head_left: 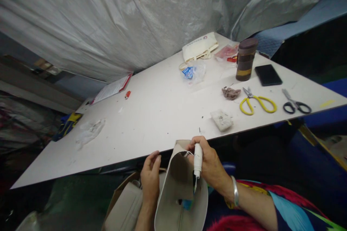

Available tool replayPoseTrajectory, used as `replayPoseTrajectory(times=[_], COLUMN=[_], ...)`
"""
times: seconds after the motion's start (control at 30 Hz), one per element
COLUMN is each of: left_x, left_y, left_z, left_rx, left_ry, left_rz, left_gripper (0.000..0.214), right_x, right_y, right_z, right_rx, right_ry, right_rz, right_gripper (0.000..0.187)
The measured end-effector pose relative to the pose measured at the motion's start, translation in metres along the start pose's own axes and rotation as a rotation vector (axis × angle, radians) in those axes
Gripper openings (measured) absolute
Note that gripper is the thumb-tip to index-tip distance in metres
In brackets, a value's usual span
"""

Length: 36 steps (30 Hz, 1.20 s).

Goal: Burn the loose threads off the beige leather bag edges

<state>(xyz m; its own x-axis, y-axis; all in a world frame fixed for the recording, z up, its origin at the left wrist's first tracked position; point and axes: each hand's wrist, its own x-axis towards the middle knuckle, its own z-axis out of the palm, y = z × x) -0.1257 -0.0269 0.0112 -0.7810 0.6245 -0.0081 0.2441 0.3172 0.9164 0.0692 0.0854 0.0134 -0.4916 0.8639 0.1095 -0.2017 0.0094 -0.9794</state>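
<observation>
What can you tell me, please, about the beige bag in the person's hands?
The bag is plain beige, of stiff-looking cloth or leatherette, with a curved rim and what looks like a seam down its lower middle. It is held upright over the lap, just below the table edge. The left hand pinches its left side. The right hand, holding a white pen-like tool, rests at its upper right rim. A blue bit shows low on it.
</observation>
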Motion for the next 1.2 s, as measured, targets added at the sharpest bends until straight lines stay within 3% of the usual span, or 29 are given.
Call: replayPoseTrajectory(times=[0.07,0.2,0.3,0.37,0.53,0.7,0.8,0.9,1.07,1.13,1.2], left_x=[0.008,0.027,0.041,0.047,0.049,0.044,0.048,0.063,0.099,0.099,0.086], left_y=[0.015,0.060,0.082,0.086,0.086,0.091,0.091,0.094,0.104,0.100,0.089], left_z=[0.002,0.018,0.038,0.050,0.075,0.090,0.088,0.071,0.038,0.046,0.070], left_rx=[-0.029,0.104,0.186,0.160,0.108,0.091,0.094,0.018,-0.227,-0.263,-0.270], left_ry=[-0.148,-0.664,-0.933,-1.001,-0.920,-0.829,-0.776,-0.732,-0.559,-0.571,-0.648], left_rz=[0.094,0.355,0.325,0.256,0.105,0.082,0.055,-0.058,-0.373,-0.430,-0.479], left_gripper=[0.039,0.056,0.060,0.052,0.035,0.018,0.014,0.017,0.040,0.043,0.043], right_x=[0.004,0.014,0.021,0.025,0.029,0.035,0.037,0.034,0.032,0.033,0.035], right_y=[0.001,0.000,0.000,0.001,0.001,-0.002,-0.005,-0.012,-0.018,-0.014,-0.007], right_z=[-0.003,-0.010,-0.018,-0.024,-0.037,-0.041,-0.041,-0.049,-0.096,-0.121,-0.143], right_rx=[-0.051,-0.142,-0.180,-0.213,-0.265,-0.225,-0.164,-0.099,0.096,0.073,-0.014], right_ry=[-0.036,-0.119,-0.121,-0.086,0.025,0.055,0.019,-0.007,0.068,0.191,0.342], right_rz=[-0.045,-0.120,-0.133,-0.108,-0.063,-0.042,-0.034,-0.036,0.072,0.055,0.024], right_gripper=[0.020,0.023,0.027,0.028,0.028,0.028,0.026,0.028,0.060,0.065,0.059])
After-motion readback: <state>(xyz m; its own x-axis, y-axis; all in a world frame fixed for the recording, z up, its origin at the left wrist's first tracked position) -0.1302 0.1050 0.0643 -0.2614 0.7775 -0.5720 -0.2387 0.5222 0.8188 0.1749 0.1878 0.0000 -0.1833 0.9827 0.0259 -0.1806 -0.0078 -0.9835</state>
